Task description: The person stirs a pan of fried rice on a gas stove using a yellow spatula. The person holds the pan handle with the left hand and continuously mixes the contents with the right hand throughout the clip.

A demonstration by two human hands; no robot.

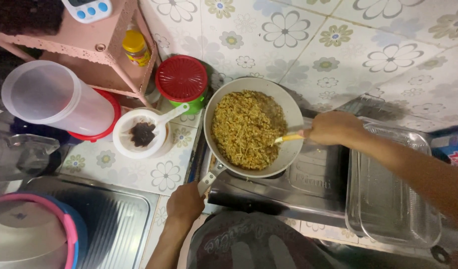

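A pale frying pan [289, 103] full of yellowish fried noodles [245, 128] sits on a metal stove [308, 182]. My left hand [185, 201] grips the pan's grey handle [209, 179] at the near side. My right hand [333, 128] holds a yellow-handled utensil [289, 138], and its tip rests in the noodles at the pan's right edge.
A white strainer [139, 133] with dark grounds sits left of the pan. Behind it stand a red-lidded green container [182, 79], a clear plastic jug [54, 99] and a pink shelf [97, 47]. A clear glass dish [388, 199] lies at the right. A metal sink [112, 224] lies at the lower left.
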